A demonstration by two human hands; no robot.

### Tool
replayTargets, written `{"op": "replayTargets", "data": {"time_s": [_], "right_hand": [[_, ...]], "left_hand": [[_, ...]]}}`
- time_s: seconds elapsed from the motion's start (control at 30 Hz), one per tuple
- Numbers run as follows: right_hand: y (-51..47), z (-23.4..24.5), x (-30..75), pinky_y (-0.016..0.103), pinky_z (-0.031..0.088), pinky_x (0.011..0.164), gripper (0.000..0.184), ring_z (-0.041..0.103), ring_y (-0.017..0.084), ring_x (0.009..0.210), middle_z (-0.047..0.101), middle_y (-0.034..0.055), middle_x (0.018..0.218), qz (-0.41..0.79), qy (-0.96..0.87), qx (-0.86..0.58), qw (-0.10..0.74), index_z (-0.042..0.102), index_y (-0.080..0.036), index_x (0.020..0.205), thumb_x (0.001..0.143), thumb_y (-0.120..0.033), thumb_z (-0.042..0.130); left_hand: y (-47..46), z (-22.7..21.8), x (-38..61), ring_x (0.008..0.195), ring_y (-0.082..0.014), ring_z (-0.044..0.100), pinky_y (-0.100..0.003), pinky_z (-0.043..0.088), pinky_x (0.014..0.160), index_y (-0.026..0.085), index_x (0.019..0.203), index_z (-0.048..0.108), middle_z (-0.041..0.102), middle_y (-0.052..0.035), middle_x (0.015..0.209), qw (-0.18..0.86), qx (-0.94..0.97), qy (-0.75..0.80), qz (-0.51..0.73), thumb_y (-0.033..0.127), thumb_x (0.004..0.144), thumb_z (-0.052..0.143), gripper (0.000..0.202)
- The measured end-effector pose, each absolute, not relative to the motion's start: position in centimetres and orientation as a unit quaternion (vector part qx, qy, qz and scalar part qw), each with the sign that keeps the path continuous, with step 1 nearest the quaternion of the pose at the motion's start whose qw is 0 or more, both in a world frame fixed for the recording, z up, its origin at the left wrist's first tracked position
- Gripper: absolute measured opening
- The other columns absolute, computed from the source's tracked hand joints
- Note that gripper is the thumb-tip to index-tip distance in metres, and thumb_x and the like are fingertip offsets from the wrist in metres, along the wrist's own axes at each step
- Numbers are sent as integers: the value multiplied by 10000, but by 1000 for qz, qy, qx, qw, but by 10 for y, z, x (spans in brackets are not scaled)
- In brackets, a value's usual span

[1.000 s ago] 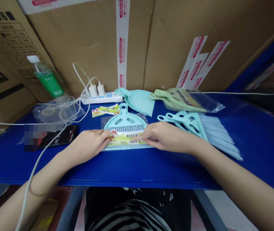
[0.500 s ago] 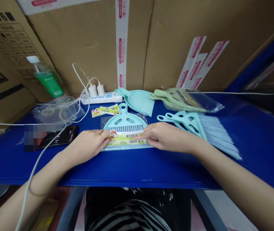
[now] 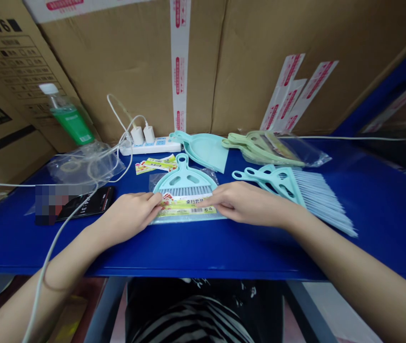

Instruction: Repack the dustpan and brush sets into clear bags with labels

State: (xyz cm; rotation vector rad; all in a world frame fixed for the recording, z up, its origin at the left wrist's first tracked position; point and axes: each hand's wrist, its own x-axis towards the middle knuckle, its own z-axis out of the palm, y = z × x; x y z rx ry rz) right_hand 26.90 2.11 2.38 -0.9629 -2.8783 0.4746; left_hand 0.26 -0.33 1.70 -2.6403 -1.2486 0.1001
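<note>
A light-blue dustpan and brush set [image 3: 185, 178] in a clear bag lies flat on the blue table before me, its handle pointing away. Across its front part runs a yellow-and-white label card [image 3: 177, 206] with a barcode. My left hand [image 3: 134, 212] grips the left edge of the bagged set, fingers pressed together at the card's end. On the right side, my right hand [image 3: 240, 202] rests with its index finger stretched over the card and the thumb apart; its other fingers are curled. Loose light-blue brushes [image 3: 283, 183] with pale bristles lie beyond my right forearm.
Behind are a light-blue dustpan [image 3: 206, 147], a bagged green set [image 3: 267, 147], loose label cards [image 3: 156, 164] and a white power strip [image 3: 163, 145]. At left lie a phone [image 3: 86, 202], clear plastic [image 3: 81, 166] and a green-labelled bottle [image 3: 70, 121]. A white cable [image 3: 54, 245] crosses my left forearm.
</note>
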Motion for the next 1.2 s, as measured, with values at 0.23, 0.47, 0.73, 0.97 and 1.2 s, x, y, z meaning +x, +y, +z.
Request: {"op": "replayTargets", "data": {"time_s": [0.23,0.47,0.73,0.97,1.2], "right_hand": [[21,22,270,310,484,788,498,682,200,917,738,69,1069,150,-939,-308,41,644,-247,1264,859,-25,456],[23,21,271,304,481,776,483,679,195,911,737,66,1073,151,-940,-302,52,651,-242,1255,861,-37,463],[22,20,272,285,477,755,483,680,177,885,740,54,1071,144,-943,-291,67,660,-245,1241,857,-38,453],[22,20,271,292,484,774,480,683,181,907,736,50,1098,143,-942,-296,65,657,-245,1244,859,-39,459],[20,21,272,308,494,802,475,684,194,949,731,46,1117,138,-942,-300,62,653,-250,1248,861,-44,472]], "left_hand": [[-4,17,3,694,-180,666,-267,465,595,193,862,531,659,-23,736,112,-894,-431,47,286,996,310,275],[-2,16,2,676,-180,663,-275,466,581,192,855,532,667,-26,735,112,-898,-424,26,287,989,294,290],[-3,15,2,661,-181,656,-271,455,566,193,847,531,659,-24,720,109,-901,-421,16,290,987,292,294],[-3,15,1,677,-169,659,-259,461,585,193,860,534,666,-22,737,109,-898,-426,26,290,989,300,284],[-3,16,2,674,-186,663,-275,465,579,193,851,534,666,-28,735,105,-899,-425,21,288,987,303,284]]}}
